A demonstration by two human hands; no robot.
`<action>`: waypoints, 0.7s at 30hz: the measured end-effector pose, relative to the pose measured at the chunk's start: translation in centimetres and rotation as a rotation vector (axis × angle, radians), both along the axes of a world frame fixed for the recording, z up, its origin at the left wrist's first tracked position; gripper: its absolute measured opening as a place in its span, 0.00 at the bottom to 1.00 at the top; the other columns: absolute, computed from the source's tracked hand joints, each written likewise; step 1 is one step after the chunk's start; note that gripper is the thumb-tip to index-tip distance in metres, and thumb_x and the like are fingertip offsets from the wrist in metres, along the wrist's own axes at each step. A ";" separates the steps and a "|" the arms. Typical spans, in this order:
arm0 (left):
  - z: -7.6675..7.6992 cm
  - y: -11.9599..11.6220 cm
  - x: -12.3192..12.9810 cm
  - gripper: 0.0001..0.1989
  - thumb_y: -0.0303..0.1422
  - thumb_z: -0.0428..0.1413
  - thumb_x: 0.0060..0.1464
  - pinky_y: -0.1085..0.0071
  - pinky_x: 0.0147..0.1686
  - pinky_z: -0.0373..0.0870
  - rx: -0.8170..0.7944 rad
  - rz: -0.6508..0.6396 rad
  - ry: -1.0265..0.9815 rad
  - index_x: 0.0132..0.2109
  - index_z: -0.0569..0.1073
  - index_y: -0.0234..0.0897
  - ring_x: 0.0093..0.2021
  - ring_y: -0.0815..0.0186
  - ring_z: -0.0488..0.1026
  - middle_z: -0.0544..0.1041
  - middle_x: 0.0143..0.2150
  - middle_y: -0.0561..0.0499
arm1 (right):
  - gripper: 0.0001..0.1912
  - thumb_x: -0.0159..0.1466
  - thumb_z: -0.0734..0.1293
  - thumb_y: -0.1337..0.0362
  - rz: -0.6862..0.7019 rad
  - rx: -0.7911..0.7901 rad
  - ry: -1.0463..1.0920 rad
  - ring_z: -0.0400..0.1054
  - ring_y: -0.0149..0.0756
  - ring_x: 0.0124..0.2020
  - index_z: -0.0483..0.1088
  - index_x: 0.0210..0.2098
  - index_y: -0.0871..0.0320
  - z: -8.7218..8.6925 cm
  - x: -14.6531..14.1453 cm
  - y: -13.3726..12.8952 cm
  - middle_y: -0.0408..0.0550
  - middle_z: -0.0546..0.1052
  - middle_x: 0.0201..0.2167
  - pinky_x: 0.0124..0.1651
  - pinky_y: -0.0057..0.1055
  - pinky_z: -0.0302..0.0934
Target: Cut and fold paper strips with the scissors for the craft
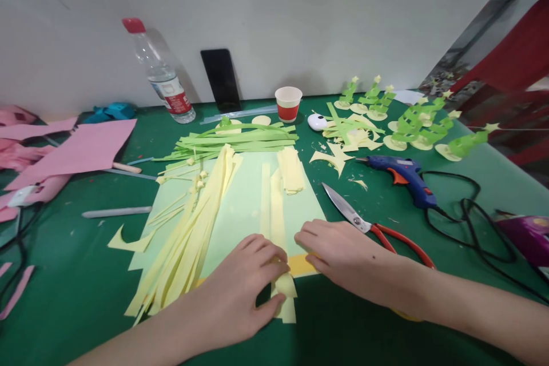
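Observation:
My left hand point(246, 283) bends over the near end of a pale yellow paper strip point(277, 217), thumb and fingers closing on its folded end. Palm down, my right hand point(338, 249) rests at the near right edge of the light green sheet point(240, 189), by an orange band point(301, 265). A gap separates its thumb from its fingers, and nothing shows in them. Left of the strip lies a bundle of long yellow paper strips point(193, 234). A short stack of yellow paper point(291, 170) sits at the sheet's far right.
Red-handled scissors point(358, 220) and a blue glue gun point(397, 168) with a black cord lie right. Behind stand a bottle point(167, 86), phone point(222, 80), paper cup point(288, 104) and several green paper spirals with stars point(403, 126). Pink paper point(81, 146) lies left.

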State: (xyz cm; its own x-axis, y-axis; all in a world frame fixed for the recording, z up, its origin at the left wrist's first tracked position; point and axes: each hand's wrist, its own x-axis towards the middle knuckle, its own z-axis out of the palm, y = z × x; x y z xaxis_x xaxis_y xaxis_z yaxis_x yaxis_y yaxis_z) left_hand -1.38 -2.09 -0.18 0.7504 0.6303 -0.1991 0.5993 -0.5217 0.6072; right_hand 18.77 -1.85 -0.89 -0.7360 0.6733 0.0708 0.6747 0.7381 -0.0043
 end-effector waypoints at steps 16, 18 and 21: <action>-2.1 -0.3 -0.2 0.11 0.34 0.55 0.52 0.54 0.50 0.61 0.244 -0.114 0.045 0.44 0.69 0.40 0.46 0.57 0.66 0.72 0.44 0.48 | 0.13 0.58 0.58 0.77 0.060 -0.291 -0.021 0.61 0.35 0.31 0.62 0.42 0.61 -0.5 -1.1 0.5 0.47 0.67 0.34 0.26 0.30 0.50; -1.9 -0.3 0.0 0.08 0.31 0.53 0.54 0.53 0.52 0.59 0.242 -0.109 0.051 0.43 0.70 0.41 0.46 0.59 0.68 0.73 0.43 0.49 | 0.12 0.58 0.58 0.77 0.064 -0.304 -0.009 0.61 0.34 0.30 0.62 0.41 0.61 -0.7 -1.2 0.6 0.47 0.67 0.33 0.25 0.30 0.49; -1.4 -0.3 0.1 0.08 0.29 0.48 0.58 0.53 0.55 0.57 0.219 -0.088 0.049 0.42 0.70 0.40 0.44 0.62 0.70 0.74 0.41 0.50 | 0.11 0.58 0.58 0.77 0.063 -0.325 0.029 0.60 0.33 0.28 0.63 0.38 0.61 -0.8 -1.3 0.6 0.47 0.67 0.32 0.24 0.30 0.48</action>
